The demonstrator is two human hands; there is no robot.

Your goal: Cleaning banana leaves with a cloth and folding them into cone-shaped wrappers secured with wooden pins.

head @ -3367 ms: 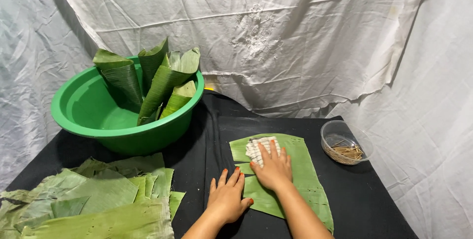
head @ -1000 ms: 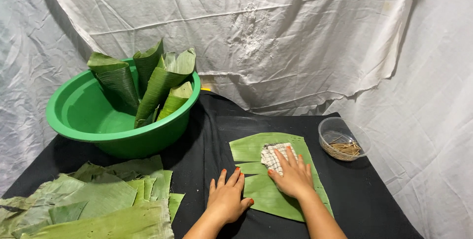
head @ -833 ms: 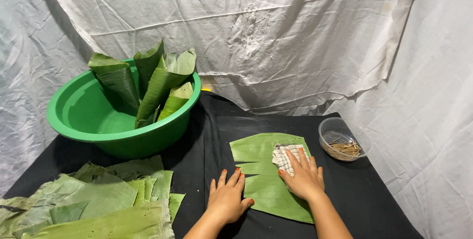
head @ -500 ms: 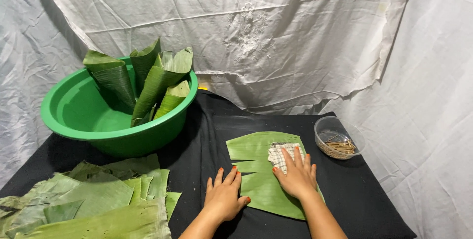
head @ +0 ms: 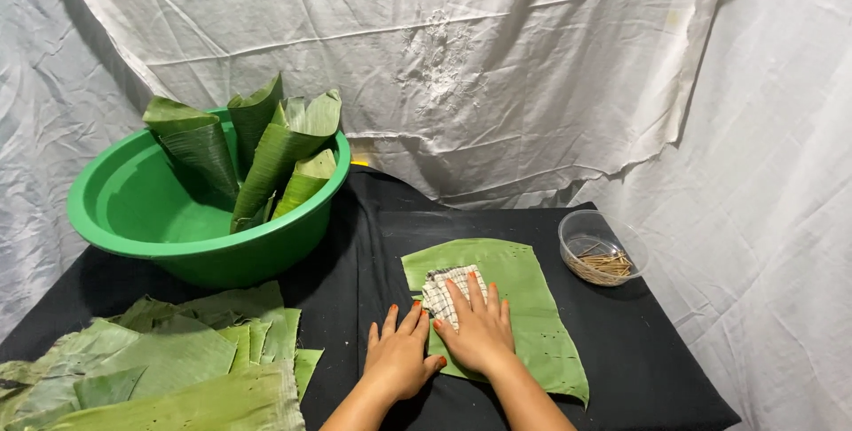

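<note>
A flat green banana leaf piece (head: pixel 528 307) lies on the black cloth in front of me. My right hand (head: pixel 480 333) presses a small checked cloth (head: pixel 441 289) onto the leaf's left part, fingers spread flat over it. My left hand (head: pixel 398 358) rests flat on the black cloth just left of the leaf, its fingertips near the leaf's edge, holding nothing.
A green plastic basin (head: pixel 133 218) at the back left holds several rolled leaf cones (head: pixel 271 151). A pile of loose leaves (head: pixel 169 364) lies at the front left. A small clear bowl of thin sticks (head: pixel 601 249) stands at the right. White sheets hang behind.
My right hand has slid the checked cloth across the leaf, first rightward, then back to the left part. My left hand has stayed flat in place.
</note>
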